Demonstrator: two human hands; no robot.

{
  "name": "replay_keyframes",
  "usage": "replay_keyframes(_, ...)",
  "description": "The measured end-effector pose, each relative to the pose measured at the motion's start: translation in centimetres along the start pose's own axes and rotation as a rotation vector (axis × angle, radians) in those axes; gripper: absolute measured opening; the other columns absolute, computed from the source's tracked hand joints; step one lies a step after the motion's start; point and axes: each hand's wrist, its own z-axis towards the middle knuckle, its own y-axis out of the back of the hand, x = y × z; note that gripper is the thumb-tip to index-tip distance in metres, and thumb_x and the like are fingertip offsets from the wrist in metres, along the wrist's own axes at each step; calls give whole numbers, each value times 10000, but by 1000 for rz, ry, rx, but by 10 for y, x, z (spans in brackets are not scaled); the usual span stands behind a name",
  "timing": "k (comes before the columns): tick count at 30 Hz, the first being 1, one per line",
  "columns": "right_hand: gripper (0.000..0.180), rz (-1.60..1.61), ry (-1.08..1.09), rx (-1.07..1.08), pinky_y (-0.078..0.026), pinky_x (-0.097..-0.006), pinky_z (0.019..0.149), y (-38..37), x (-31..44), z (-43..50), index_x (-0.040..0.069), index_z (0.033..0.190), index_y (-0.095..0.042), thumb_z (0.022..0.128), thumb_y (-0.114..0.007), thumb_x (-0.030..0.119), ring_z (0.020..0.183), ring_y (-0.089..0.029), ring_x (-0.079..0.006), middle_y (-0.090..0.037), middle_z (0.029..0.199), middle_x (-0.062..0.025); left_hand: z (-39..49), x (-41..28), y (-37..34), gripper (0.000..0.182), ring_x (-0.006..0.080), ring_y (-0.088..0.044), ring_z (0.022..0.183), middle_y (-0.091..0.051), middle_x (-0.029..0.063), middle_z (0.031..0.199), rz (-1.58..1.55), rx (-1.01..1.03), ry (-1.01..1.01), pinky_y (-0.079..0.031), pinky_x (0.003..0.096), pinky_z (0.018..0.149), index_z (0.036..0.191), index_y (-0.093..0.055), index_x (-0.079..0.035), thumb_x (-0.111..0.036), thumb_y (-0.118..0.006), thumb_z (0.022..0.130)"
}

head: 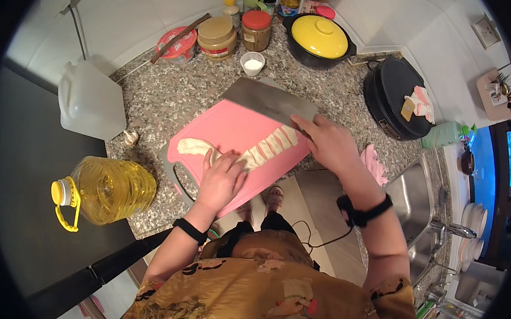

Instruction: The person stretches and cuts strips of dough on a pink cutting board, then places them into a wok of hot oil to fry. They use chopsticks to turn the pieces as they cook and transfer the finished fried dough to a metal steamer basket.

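A strip of pale dough [193, 148] lies across a pink cutting board [244, 119] with a grey handle edge. Its right part is cut into several short pieces [275, 144] set side by side. My left hand [221, 179] rests with spread fingers on the uncut middle of the strip. In my right hand [330, 143] is a cleaver [270, 100], its broad blade tilted over the far side of the board, beyond the cut pieces. The index finger lies along the blade near the handle, and the handle itself is mostly hidden in the grip.
A large bottle of yellow oil [113, 190] and a white plastic jug [93, 101] stand left, with garlic [131, 138] nearby. Behind the board are a small cup of white powder [252, 64], jars [255, 30] and a yellow-lidded pot [320, 36]. A black electric pan [397, 98] and sink [411, 195] are right.
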Motion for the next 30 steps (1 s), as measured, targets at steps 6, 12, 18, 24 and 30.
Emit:
replay_keyframes(6,447,-109,376,86,-534,-373,737,-44,-42,56,264,1282,-594,855,-559,137,839,-646,-257,-587,903,-54,-16,-2,5,200,247,-577,1138,-633,67,1068,31,34,90,-260,570,1110,1014,-674,-97,-181,-680,832)
replay_keyframes(12,404,-134,511,-10,-500,-348,806,-84,-58,103,263,1251,-620,867,-556,158,911,-623,-218,-593,938,-18,-12,-14,4,186,246,-582,1125,-638,69,1055,67,-2,142,-258,569,1111,1015,-676,-101,-177,-670,846)
replay_keyframes(18,392,-62,479,-22,-465,-371,882,-103,-79,118,214,1236,-638,857,-575,135,998,-602,-227,-626,1022,-32,8,-31,8,225,236,-591,1116,-644,68,1106,14,42,174,-260,540,1111,1073,-671,-104,-154,-658,853)
replay_keyframes(24,200,108,180,-230,-487,-401,856,-98,-80,77,134,1044,-663,861,-584,134,978,-621,-269,-634,1009,-89,68,-36,-17,190,299,-624,1010,-666,115,1039,-221,34,203,-431,448,948,1012,-663,-69,-137,-628,839)
replay_keyframes(30,255,343,-417,93,-518,-444,763,-102,-51,-10,77,981,-646,813,-720,255,913,-629,-334,-615,961,-131,138,-37,-66,255,304,-628,1031,-663,134,1080,-192,278,409,-460,460,901,1073,-678,-77,-189,-611,854)
